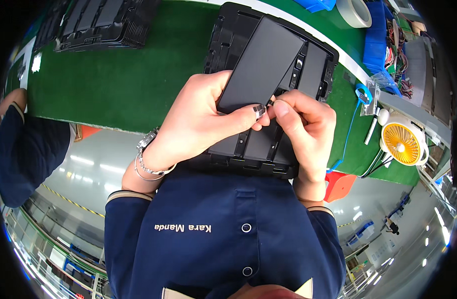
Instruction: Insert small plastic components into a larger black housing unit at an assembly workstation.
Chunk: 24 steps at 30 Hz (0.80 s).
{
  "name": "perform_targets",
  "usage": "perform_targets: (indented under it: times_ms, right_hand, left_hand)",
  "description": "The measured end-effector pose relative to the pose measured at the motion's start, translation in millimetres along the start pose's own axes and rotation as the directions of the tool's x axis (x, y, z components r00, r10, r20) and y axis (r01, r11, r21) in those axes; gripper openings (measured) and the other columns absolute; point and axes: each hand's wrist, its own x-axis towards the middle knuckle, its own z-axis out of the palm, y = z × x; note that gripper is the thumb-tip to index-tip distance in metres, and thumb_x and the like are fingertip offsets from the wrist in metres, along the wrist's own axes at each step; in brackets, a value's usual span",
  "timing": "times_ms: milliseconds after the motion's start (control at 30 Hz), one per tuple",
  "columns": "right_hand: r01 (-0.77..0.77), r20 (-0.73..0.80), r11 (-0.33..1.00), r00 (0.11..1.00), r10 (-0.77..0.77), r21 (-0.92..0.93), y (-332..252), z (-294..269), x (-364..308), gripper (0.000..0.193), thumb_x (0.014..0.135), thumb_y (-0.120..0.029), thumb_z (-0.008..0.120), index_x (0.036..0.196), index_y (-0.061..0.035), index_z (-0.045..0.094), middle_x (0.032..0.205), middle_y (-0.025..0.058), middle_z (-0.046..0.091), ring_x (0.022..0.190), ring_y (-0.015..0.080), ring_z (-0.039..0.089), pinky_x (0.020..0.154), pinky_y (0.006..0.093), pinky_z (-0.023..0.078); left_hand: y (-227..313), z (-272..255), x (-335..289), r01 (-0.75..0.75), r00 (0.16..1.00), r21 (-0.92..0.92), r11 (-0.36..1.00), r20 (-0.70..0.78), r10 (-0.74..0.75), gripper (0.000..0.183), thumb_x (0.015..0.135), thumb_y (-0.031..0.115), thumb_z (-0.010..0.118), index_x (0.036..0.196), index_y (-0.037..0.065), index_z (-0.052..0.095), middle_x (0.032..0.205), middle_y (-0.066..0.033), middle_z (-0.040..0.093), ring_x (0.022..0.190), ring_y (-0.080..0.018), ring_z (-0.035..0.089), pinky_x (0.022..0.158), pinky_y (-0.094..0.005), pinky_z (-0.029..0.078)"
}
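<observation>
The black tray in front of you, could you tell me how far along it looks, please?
Done: the black tray on the green mat already holds flat dark panels in its slots. In hand: the left hand holds one dark panel tilted above the tray, while the right hand pinches its lower corner. Left: that panel is not yet seated. A second stack of trays sits farther away.

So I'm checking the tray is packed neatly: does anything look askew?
Yes. One dark panel lies tilted across the black tray rather than flat in a slot like the others. The left hand grips its lower end, and the right hand pinches at its corner.
</observation>
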Motion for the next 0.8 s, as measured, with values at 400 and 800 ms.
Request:
perform_targets:
  times_ms: [400,800]
  right_hand:
    - [-0.003,-0.016,1.000,1.000,0.003,0.010,-1.2,1.6,0.6,0.014,0.090,-0.009,0.062,0.081,0.0017,0.066,0.061,-0.0016,0.060,0.053,0.0007,0.041,0.049,0.0200,0.033]
    - [-0.052,-0.127,0.968,0.992,0.021,-0.244,-3.5,3.1,1.6,0.016,0.086,-0.014,0.070,0.081,0.0006,0.066,0.054,-0.0021,0.055,0.049,0.0015,0.040,0.046,0.0208,0.033]
  left_hand:
    - [-4.7,0.2,0.8,-0.040,0.999,0.012,0.999,0.000,0.040,0.011,0.087,0.001,0.061,0.096,-0.003,0.062,0.081,-0.0073,0.067,0.073,-0.0122,0.064,0.067,-0.0249,0.052]
    - [-2.7,-3.3,1.8,0.030,0.999,0.050,0.998,-0.022,-0.029,0.014,0.087,0.001,0.060,0.100,-0.002,0.063,0.083,-0.0082,0.068,0.075,-0.0125,0.065,0.063,-0.0229,0.050]
